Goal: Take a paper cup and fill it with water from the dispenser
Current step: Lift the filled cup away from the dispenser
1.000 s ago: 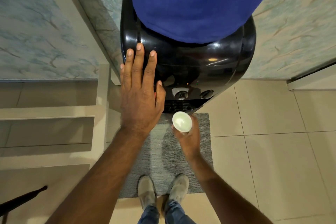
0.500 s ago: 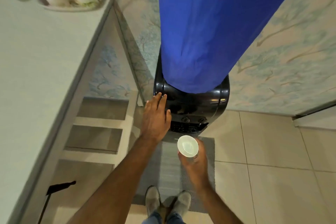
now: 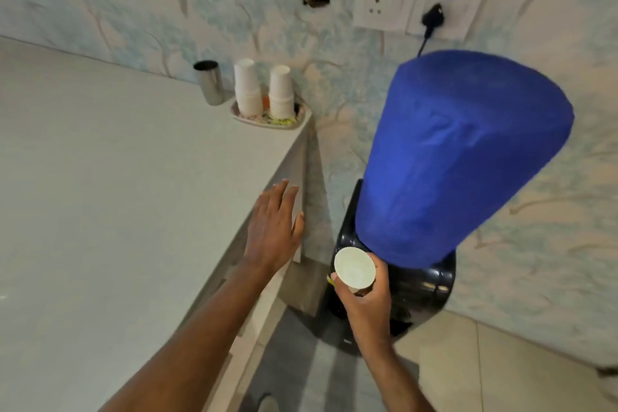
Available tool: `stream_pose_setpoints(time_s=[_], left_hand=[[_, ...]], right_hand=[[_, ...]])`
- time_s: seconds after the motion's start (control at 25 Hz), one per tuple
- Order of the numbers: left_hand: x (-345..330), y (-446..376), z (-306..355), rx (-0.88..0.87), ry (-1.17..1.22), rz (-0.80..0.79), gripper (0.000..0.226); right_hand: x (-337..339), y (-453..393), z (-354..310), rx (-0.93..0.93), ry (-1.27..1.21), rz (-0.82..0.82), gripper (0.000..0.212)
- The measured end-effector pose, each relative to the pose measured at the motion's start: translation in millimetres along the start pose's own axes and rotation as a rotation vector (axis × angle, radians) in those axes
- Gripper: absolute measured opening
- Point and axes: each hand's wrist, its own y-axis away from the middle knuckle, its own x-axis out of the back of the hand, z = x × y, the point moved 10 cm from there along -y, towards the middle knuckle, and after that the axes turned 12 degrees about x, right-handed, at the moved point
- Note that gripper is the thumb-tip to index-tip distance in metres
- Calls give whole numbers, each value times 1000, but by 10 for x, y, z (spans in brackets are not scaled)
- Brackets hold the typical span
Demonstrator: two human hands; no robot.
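My right hand (image 3: 364, 298) grips a white paper cup (image 3: 354, 267) upright, its mouth facing the camera, in front of the black water dispenser (image 3: 431, 284). A blue cloth cover (image 3: 458, 157) hides the bottle on top of the dispenser. Whether the cup holds water cannot be told. My left hand (image 3: 274, 227) hovers flat with fingers spread over the right edge of the grey counter (image 3: 117, 194), holding nothing. Two stacks of paper cups (image 3: 264, 90) stand in a dish at the counter's far corner.
A steel tumbler (image 3: 209, 81) stands beside the cup dish. Wall sockets (image 3: 418, 12) with a black plug sit above the dispenser. A grey mat (image 3: 294, 361) and beige floor tiles (image 3: 501, 371) lie below. Open shelving runs under the counter edge.
The view has tilted up from the floor to the counter and wall. My left hand left the dispenser top and moved over the counter edge. The cup rose away from the taps.
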Motion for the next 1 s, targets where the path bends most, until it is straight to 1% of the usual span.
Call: stream_pose_setpoints(time_s=[0.12,0.28,0.44,0.56,0.72,0.88,1.0], left_hand=[[369,-263,-267,35,-13,56,56],[691,-519,-661,102,-27,92,56],[825,-676,-1172,183,-27,100,56],[770,-705,-1521,250,-60,58,59],[612,-691,-1966,329,-113,-39,65],[467,-650,-2180,357,-113,-125,68],[400,-644,-2221,342,-138,-163,65]], right_hand=[[-314,-300,-338,33,-32,-29,73],[-724,-691,-757,125,-19,-59,75],[-1230,-1024,-1054,165,2,-126,65],[-1594,-1194,-1141,159,28,-178,61],[-2106,-1338,-1155,127,40,-248,64],[-2502,-1354,-1174,143,88,-298,66],[-2719,-1300,-1119,128,137,-348,70]])
